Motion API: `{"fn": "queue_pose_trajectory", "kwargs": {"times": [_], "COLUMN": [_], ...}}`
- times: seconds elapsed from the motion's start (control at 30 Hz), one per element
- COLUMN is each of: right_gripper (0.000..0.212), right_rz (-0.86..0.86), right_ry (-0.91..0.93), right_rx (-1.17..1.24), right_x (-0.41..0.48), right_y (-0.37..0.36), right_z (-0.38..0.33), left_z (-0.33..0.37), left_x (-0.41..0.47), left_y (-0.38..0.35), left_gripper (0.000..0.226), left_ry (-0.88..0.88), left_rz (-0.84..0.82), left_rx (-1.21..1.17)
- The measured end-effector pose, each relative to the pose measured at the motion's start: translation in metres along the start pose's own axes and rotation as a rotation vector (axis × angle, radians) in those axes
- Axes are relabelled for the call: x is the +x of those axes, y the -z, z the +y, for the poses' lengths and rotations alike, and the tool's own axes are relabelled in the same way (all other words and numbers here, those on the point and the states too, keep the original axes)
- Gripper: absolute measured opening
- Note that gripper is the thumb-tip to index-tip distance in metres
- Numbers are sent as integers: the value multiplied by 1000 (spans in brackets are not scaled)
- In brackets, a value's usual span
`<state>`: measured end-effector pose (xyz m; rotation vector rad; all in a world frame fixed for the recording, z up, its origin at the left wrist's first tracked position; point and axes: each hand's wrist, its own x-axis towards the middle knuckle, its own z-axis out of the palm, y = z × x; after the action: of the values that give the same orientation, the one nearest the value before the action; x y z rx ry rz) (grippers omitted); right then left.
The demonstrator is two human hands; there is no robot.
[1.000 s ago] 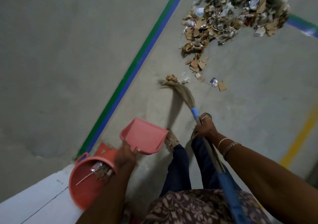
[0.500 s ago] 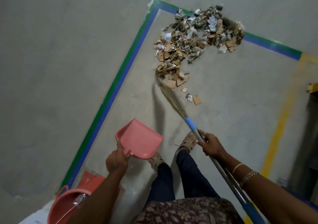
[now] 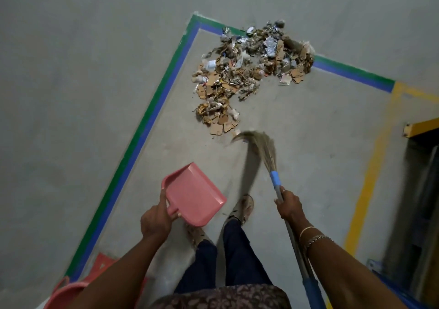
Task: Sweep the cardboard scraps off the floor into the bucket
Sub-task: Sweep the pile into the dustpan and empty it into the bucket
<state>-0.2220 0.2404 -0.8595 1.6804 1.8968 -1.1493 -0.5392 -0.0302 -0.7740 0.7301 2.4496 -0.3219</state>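
A heap of cardboard scraps (image 3: 247, 75) mixed with paper and foil bits lies on the grey floor in the taped corner. My right hand (image 3: 288, 205) grips the metal handle of a grass broom (image 3: 263, 147), whose bristles touch the floor just right of the heap's near end. My left hand (image 3: 155, 219) holds a pink dustpan (image 3: 194, 195) by its handle, lifted above the floor and with nothing in it. Only the rim of the orange bucket (image 3: 64, 295) shows at the bottom left, behind my left arm.
Green and blue floor tape (image 3: 142, 140) runs from the bottom left up to a corner beside the heap. A yellow line (image 3: 370, 173) crosses the floor at right. A yellow and dark rack (image 3: 422, 190) stands at the right edge. My feet (image 3: 242, 210) are between dustpan and broom.
The view has moved forward, so the heap is nearer and the bucket has slid almost out of sight. The broom head swung from the heap's left side to its right near end.
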Motion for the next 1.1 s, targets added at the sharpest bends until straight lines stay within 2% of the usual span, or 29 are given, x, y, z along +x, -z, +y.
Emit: {"fn": "queue_pose_trajectory", "kwargs": {"times": [0.17, 0.37, 0.5, 0.63, 0.73, 0.83, 0.93, 1.03, 1.1], "right_gripper": [59, 58, 59, 60, 56, 49, 52, 41, 42], "right_rz": [70, -28, -161, -306, -347, -294, -182, -47, 18], "right_ry": [68, 137, 188, 253, 234, 149, 68, 38, 52], "right_rx": [80, 164, 156, 48, 24, 54, 141, 242, 250], "right_x": [-3, -36, -48, -25, 3, 45, 98, 104, 98], "right_y": [56, 84, 68, 35, 5, -22, -43, -20, 3], "right_z": [30, 65, 63, 29, -11, -36, -43, -68, -74], "left_z": [46, 78, 79, 66, 49, 34, 25, 24, 31], "left_x": [13, 22, 25, 25, 22, 28, 42, 61, 71], "left_y": [11, 21, 26, 29, 29, 24, 15, 10, 11], "left_gripper": [97, 94, 85, 90, 97, 102, 105, 104, 102], "left_ry": [-42, -39, 2, 53, 72, 79, 86, 93, 98], "left_rz": [-32, -15, -25, -41, -23, -11, 13, -2, -21], "left_rx": [89, 75, 48, 14, 14, 11, 1, -20, -16]}}
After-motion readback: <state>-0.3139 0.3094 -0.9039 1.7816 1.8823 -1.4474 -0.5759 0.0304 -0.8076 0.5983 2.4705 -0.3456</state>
